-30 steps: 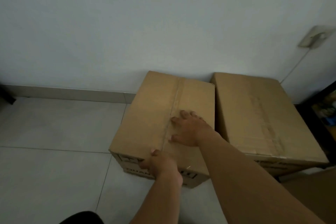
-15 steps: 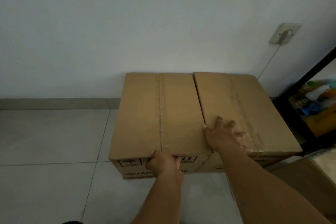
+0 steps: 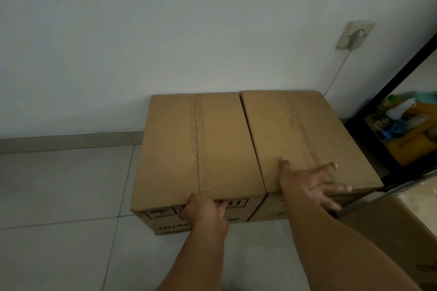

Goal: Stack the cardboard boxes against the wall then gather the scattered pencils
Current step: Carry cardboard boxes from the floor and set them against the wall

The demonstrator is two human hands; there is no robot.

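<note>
While set apart from each other, rest on two neighbouring boxes.

Left hand (image 3: 203,211): clamps on the near top edge of the left cardboard box (image 3: 196,144), just by the tape seam, knuckles against the printed front face.

Right hand (image 3: 310,185): lies flat with fingers spread on the lid of the right cardboard box (image 3: 300,132), close to its near edge, with some fingertips reaching past that edge towards the near right corner; grasps nothing.

Both boxes: closed and taped, side by side on the floor (image 3: 61,186), long sides touching, far ends up against the wall (image 3: 165,30); on one level, neither on top of the other.

Floor: pale tiles, with a low skirting strip (image 3: 68,140) along the foot of the wall left of the boxes.

On the wall above and right of the right box: a socket (image 3: 356,34) with a plug in it and a thin cable (image 3: 335,71) down towards that box's far right corner.

At the right edge: a black frame (image 3: 399,78) with coloured items behind it, too blurred to name.

At the near right, just beside the right box: another brown cardboard surface (image 3: 378,234).
</note>
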